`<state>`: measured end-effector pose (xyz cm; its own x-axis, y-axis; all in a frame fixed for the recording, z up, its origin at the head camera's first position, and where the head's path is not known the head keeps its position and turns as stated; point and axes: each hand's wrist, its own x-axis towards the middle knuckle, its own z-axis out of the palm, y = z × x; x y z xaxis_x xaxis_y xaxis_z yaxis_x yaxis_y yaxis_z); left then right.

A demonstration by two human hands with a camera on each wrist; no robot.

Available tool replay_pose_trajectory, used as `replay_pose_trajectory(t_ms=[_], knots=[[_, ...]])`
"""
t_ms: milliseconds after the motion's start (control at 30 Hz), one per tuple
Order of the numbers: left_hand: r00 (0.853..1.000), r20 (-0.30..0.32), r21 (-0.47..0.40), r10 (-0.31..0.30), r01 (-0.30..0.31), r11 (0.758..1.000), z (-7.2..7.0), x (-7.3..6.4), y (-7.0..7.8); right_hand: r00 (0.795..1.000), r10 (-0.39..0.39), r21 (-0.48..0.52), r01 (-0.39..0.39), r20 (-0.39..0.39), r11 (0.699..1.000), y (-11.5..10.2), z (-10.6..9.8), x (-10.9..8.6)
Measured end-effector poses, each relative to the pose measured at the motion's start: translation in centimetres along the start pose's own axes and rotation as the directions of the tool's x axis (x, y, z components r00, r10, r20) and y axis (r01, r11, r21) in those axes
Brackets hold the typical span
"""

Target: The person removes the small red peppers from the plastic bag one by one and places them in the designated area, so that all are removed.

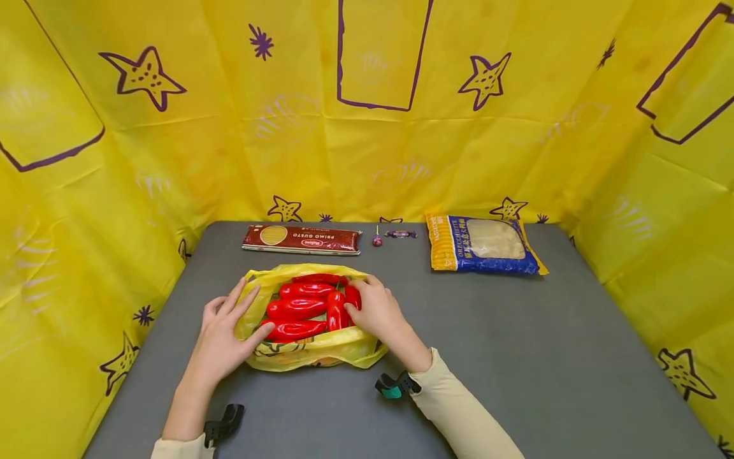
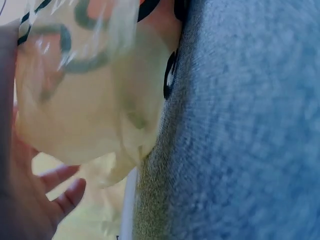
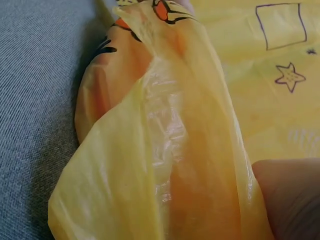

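Observation:
A yellow plastic bag (image 1: 287,362) with dark printed outlines lies with its mouth spread wide, and several glossy red peppers (image 1: 296,309) fill it. At the bag's left end my left hand (image 1: 223,335) rests with fingers spread along the rim, its thumb by the lowest pepper. My right hand (image 1: 378,309) reaches into the right end, thumb and fingers about a red pepper (image 1: 353,296); its fingertips are partly hidden. In the left wrist view the fingers (image 2: 70,197) lie beside the bag's side (image 2: 90,115). Bag plastic (image 3: 195,150) fills most of the right wrist view.
Behind the bag lies a dark red spaghetti packet (image 1: 302,240). To its right are a small lollipop (image 1: 377,240) and a purple wrapped candy (image 1: 401,234). A blue and yellow pasta bag (image 1: 484,245) lies at the back right. Yellow patterned cloth (image 1: 367,159) borders the grey table (image 1: 516,357).

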<state>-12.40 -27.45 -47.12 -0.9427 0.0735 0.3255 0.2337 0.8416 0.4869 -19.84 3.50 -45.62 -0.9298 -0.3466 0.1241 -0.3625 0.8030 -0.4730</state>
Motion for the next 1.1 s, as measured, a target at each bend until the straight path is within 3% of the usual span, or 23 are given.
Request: replay_pose_trajectory(t_ms=[233, 567, 967, 1100], knots=[[0.987, 0.161, -0.113, -0.012, 0.031, 0.993, 0.1, 0.1, -0.8, 0.998, 0.040, -0.013, -0.040, 0.048, 0.999, 0.3, 0.6, 0.5], [0.958, 0.287, -0.148, 0.004, 0.040, 0.988, 0.5, -0.1, -1.2, 0.998, -0.002, 0.115, -0.005, 0.060, 0.993, 1.2, 1.3, 1.2], [0.949, 0.314, -0.156, 0.006, 0.045, 0.987, 0.4, -0.1, -1.0, 0.998, -0.059, 0.205, 0.062, -0.023, 0.977, 0.7, 0.2, 1.0], [0.947, 0.322, -0.159, 0.010, 0.044, 0.986, 0.4, 0.0, -1.0, 0.999, -0.049, 0.225, 0.052, -0.019, 0.973, 0.3, -0.5, 0.9]])
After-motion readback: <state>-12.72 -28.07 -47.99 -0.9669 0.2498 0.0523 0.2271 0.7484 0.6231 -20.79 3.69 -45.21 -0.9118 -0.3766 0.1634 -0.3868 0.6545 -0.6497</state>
